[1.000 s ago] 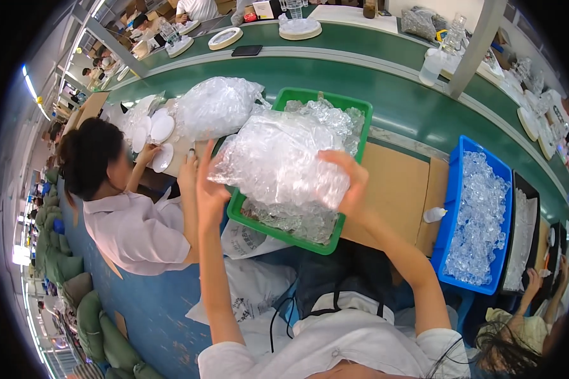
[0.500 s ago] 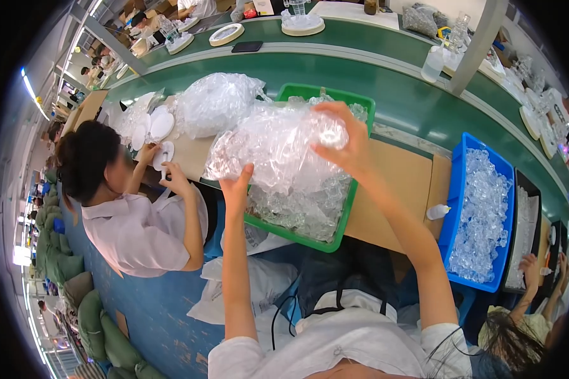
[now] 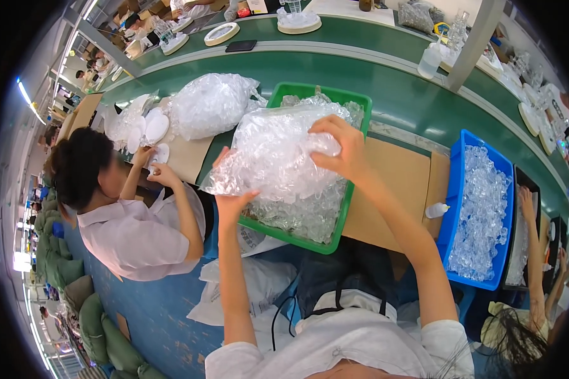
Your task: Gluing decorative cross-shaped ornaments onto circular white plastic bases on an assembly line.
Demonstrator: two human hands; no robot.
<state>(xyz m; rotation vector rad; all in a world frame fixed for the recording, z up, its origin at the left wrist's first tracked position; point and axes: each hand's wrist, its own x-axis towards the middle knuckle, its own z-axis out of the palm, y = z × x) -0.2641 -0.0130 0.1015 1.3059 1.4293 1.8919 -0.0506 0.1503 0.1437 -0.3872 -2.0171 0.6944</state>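
Between my hands is a clear plastic bag (image 3: pixel 278 148) packed with small clear plastic pieces, held over a green bin (image 3: pixel 325 247). My left hand (image 3: pixel 232 189) grips its lower left end, thumb on the near side. On the bag's right side, my right hand (image 3: pixel 340 148) is closed with fingers and thumb pinching the film. Loose clear plastic pieces (image 3: pixel 306 218) fill the green bin beneath; the bag hides much of them. Whether the bag touches those pieces I cannot tell.
Another full clear bag (image 3: pixel 212 104) lies left of the bin. A co-worker (image 3: pixel 133 215) handles a white disc at left. Right are cardboard (image 3: pixel 382 196), a small white bottle (image 3: pixel 436 210) and a blue bin (image 3: pixel 446 243) of clear pieces. White sacks (image 3: pixel 246 284) lie below the bin.
The bag has tilted and shifted slightly left and down. My left hand has moved left and lower, its fingers now showing at the bag's edge. My right hand has lowered slightly.
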